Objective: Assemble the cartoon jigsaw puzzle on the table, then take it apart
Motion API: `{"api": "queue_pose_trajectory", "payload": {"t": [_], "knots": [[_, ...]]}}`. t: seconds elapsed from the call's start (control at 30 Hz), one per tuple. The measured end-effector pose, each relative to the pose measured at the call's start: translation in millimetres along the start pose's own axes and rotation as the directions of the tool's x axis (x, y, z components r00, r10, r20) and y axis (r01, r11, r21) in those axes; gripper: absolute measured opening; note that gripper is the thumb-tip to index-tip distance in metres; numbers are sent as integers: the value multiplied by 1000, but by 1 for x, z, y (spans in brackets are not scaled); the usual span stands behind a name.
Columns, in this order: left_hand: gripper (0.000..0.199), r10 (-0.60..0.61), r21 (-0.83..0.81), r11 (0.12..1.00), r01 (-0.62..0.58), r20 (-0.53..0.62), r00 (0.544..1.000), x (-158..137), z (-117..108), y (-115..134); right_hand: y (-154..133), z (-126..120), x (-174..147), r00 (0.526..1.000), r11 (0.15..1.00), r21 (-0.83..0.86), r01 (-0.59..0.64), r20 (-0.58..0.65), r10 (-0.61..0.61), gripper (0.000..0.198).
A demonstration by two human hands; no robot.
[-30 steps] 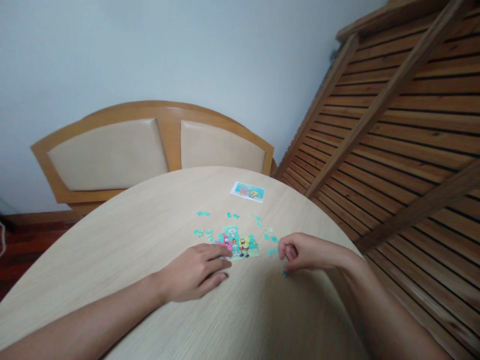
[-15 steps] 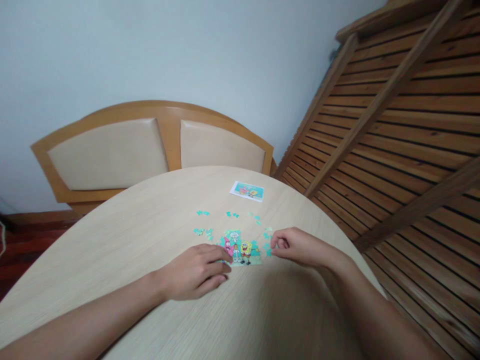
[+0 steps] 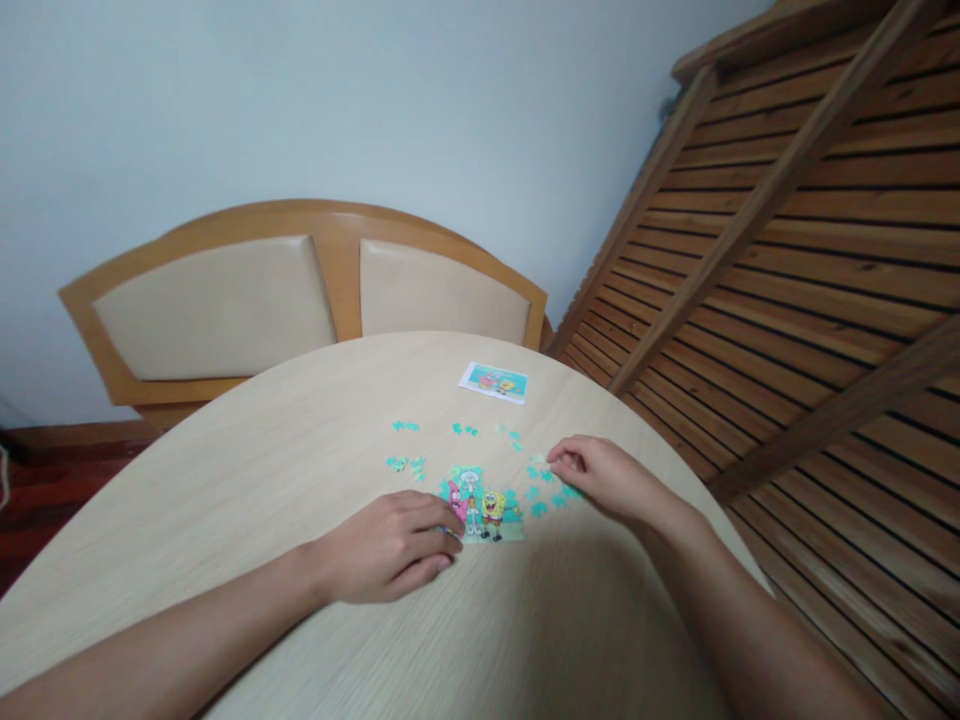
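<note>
A partly joined cartoon jigsaw puzzle (image 3: 493, 508) lies on the table, with pink, yellow and pale figures on a turquoise ground. My left hand (image 3: 401, 545) rests flat at its left edge, fingers stretched over that side and hiding part of it. To the right of the puzzle, my right hand (image 3: 596, 472) hovers over a group of loose turquoise puzzle pieces (image 3: 539, 508). Its thumb and fingertips are drawn together near a pale piece (image 3: 538, 459); whatever is between them is too small to make out.
Beyond the puzzle sit more loose pieces in small groups: left (image 3: 405, 465), far left (image 3: 406, 426), middle (image 3: 465, 430) and right (image 3: 514, 440). A printed picture card (image 3: 493, 383) lies farther back on the round table (image 3: 300, 450). Behind stands a padded bench back (image 3: 345, 270); slatted wood (image 3: 795, 260) rises on the right.
My right hand has moved away from me, uncovering loose pieces beneath it. The joined puzzle sits slightly nearer to me. My left hand has barely moved.
</note>
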State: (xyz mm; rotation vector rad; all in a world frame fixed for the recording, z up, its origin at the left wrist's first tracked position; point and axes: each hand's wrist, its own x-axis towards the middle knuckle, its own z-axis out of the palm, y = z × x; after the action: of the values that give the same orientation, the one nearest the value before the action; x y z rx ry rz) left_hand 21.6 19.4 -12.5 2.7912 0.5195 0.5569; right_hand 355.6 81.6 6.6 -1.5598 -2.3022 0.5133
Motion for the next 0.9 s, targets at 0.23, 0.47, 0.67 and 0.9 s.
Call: {"api": "queue_pose_trajectory", "payload": {"t": [0.23, 0.47, 0.67, 0.9], "knots": [[20, 8, 1, 1000, -8, 17, 1000, 1, -1, 1, 1, 19, 10, 995, 996, -89, 4, -96, -13, 27], [18, 20, -1, 1000, -20, 3, 1000, 1, 0, 0, -9, 30, 12, 988, 994, -85, 67, -135, -78, 27], [17, 30, -1, 1000, -30, 6, 1000, 1, 0, 0, -20, 42, 13, 977, 996, -30, 83, -192, -88, 17], [19, 7, 2, 1000, -7, 28, 1000, 1, 0, 1, -15, 49, 16, 980, 989, 92, 112, -176, -95, 8]]}}
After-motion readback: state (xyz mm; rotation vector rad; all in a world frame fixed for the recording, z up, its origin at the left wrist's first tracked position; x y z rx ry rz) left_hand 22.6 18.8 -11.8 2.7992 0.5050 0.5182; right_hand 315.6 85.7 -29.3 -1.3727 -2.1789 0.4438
